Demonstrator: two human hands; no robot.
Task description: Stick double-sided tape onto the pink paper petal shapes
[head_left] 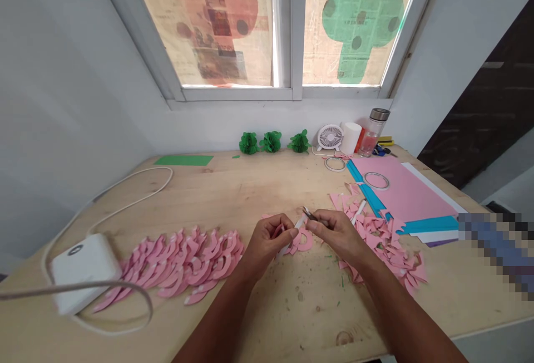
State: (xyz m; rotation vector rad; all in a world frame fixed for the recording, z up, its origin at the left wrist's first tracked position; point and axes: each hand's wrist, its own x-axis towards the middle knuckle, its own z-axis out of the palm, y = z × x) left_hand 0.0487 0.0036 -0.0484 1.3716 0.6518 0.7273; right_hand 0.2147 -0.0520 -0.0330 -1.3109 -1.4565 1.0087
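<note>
My left hand (269, 238) is closed on a pink curved paper piece (301, 240) with a white strip on it, held just above the wooden table (258, 185). My right hand (337, 232) pinches metal tweezers (309, 214), whose tips touch the white strip near my left fingertips. A row of finished pink curved pieces (183, 263) lies to the left of my hands. A heap of pink paper scraps (387, 240) lies to the right, touching my right wrist.
A white power adapter (83, 271) with its cable lies at the front left. Pink, blue and white paper sheets (404, 193) and tape rolls (375, 180) are at the right. Green paper trees (271, 141), a small fan (329, 137), a bottle (373, 132) and a green sheet (183, 160) stand along the back.
</note>
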